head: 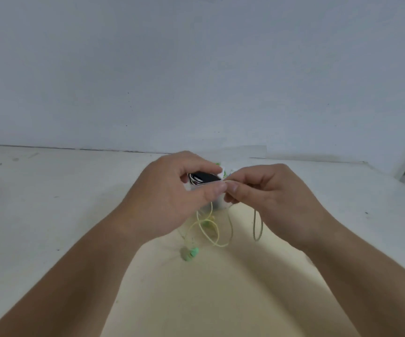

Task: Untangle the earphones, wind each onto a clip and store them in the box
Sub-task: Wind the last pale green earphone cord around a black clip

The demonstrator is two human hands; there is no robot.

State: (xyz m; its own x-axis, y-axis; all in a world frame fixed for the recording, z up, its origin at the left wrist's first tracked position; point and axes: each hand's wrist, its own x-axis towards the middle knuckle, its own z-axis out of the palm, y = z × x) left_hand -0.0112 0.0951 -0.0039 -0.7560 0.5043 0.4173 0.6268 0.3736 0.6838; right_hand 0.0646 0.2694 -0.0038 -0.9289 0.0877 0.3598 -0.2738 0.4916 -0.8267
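1. Head view, the hands: both meet at the middle of the desk [50,203], fingertips almost touching. The left hand [170,190] is curled round a black-and-white striped piece [201,178], probably a clip, though most of it is hidden. The right hand [274,190] is narrowed to a pinch on the pale yellow-green cable [217,235], right beside the left thumb.
2. Head view, the earphones: from the pinch the cable drops in several loose loops that cross one another above the desk. The green earbuds [190,254] lie on the desk below the left wrist. A second strand hangs under the right palm.
3. Head view, the rest: a white object [218,204] sits just behind and under the fingertips. It may be the box, but I cannot tell.
4. Risks, as I judge them:
   - Winding while the loops are crossed could pull a knot tight.
   - The thin cable could slip out of the pinch, and turns already on the piece would spring loose.
   - A tug could drag the earbuds across the desk and snag them in a loop.
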